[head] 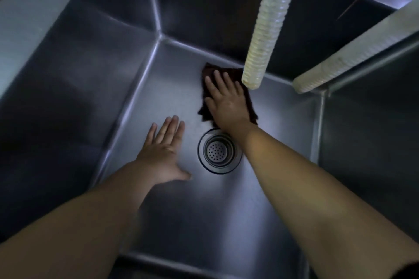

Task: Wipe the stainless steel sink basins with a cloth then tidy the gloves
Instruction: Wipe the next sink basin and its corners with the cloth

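Both arms reach down into a deep steel sink point(127, 229). The right hand point(226, 101) lies flat, fingers spread, pressing a dark cloth point(209, 72) against the basin floor; nothing is pinched, the palm simply bears down on it. The cloth sticks out past the fingertips toward the back wall and shows again on either side of the wrist. The left hand point(164, 149) is open too, palm down, fingers together and thumb out, holding nothing; whether it rests on the floor or hovers just above it I cannot tell. Between the two hands, nearer the right wrist, sits the round drain point(218, 150) with its perforated strainer; the right forearm crosses its upper edge. A ribbed pale hose point(269, 25) hangs down just beyond the right hand's fingers, its open end close above the cloth's far corner. Right of the right arm, a second hose point(353, 56) lies along the divider rim.
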A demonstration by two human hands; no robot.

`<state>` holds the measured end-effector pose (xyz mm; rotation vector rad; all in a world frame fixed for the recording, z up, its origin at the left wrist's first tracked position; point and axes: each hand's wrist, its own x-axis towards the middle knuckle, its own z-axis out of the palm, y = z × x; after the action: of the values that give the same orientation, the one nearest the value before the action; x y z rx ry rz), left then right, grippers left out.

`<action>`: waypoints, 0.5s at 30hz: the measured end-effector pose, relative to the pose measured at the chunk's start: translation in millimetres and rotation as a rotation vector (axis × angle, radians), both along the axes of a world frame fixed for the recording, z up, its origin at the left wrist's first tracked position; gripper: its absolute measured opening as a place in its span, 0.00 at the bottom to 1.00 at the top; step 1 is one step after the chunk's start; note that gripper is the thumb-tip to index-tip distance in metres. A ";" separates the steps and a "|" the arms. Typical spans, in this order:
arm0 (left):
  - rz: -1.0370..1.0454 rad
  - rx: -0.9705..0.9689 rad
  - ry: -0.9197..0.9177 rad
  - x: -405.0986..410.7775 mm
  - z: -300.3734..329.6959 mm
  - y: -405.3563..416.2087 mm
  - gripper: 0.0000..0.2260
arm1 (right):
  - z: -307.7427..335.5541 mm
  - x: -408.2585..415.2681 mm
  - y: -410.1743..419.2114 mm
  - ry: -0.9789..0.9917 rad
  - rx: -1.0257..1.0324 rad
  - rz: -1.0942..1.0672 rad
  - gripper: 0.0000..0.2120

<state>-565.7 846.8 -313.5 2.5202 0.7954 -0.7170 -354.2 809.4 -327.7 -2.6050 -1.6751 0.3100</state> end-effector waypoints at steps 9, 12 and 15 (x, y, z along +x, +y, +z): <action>-0.034 -0.029 -0.019 -11.9 -3.4 2.2 0.60 | -7.8 71.7 -110.0 -0.165 -0.085 -0.709 0.29; -0.043 -0.033 -0.041 -13.6 -9.5 5.3 0.60 | -9.7 69.1 -65.0 -0.063 -0.026 -0.993 0.31; -0.056 -0.024 -0.065 -15.2 -14.1 5.2 0.60 | -11.6 47.2 -8.6 -0.023 -0.018 -0.942 0.33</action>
<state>-580.9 852.0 -327.6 2.5393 0.6931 -0.6550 -307.1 800.8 -339.4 -3.0275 -0.3018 0.2367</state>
